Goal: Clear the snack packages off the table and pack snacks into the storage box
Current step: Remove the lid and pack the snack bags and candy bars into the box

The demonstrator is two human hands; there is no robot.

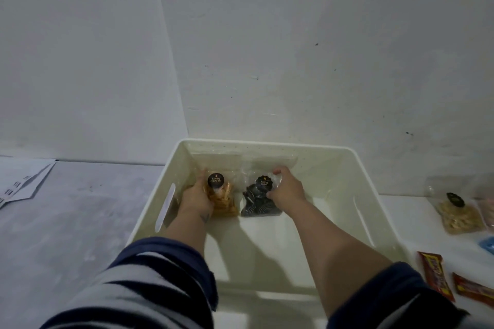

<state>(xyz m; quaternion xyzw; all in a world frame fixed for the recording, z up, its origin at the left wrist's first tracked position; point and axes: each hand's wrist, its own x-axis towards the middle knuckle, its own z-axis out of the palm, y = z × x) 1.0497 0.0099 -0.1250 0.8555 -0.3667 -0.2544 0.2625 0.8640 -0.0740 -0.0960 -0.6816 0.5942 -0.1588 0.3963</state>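
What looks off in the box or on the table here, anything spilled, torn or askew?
Nothing stands out. Left hand grips the orange snack bag and right hand grips the black snack bag, both side by side at the far wall of the storage box. No spill or tear shows.

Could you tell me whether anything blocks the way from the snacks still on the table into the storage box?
Nothing visible does. The clear bag of pale snacks and the red bars lie beside the open storage box, whose right half is bare.
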